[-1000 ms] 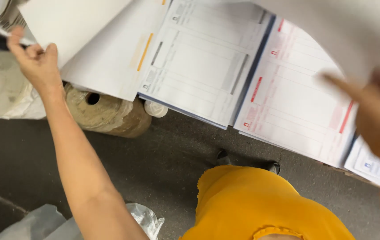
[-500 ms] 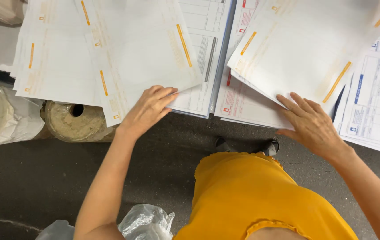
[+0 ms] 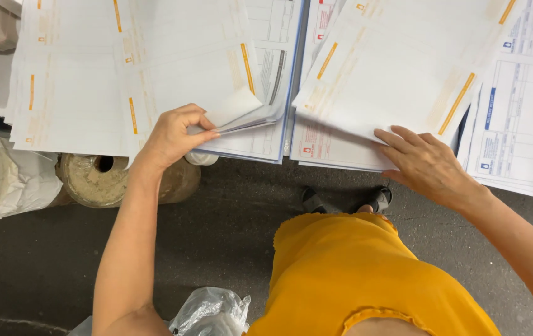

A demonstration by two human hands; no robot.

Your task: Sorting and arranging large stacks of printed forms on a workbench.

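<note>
1. Left hand (image 3: pixel 176 134): fingers curled, thumb and fingertips pinching the lifted corner of a few sheets at the near edge of the middle stack of printed forms (image 3: pixel 241 118); the corner is curled up, the rest of the stack lies flat.
2. Right hand (image 3: pixel 428 165): open and flat, fingers spread, pressing on the near edge of the right stack of forms (image 3: pixel 397 68); it grips nothing.
3. Yellow garment (image 3: pixel 366 280) and dark sandals (image 3: pixel 347 200): nearest the camera, over the dark floor (image 3: pixel 229 218).
4. Clear plastic bag (image 3: pixel 210 311) and paper roll (image 3: pixel 101 180): on the floor by the left arm, below the surface's edge.
5. Left stack of sheets (image 3: pixel 70 93) and blue-printed forms (image 3: pixel 522 118): flanking stacks, overlapping loosely.
6. Risk, as a judgement: the pinched corner may crease or tear if pulled sharply; several sheets may lift together; the overhanging stacks may slide off the surface if nudged.
</note>
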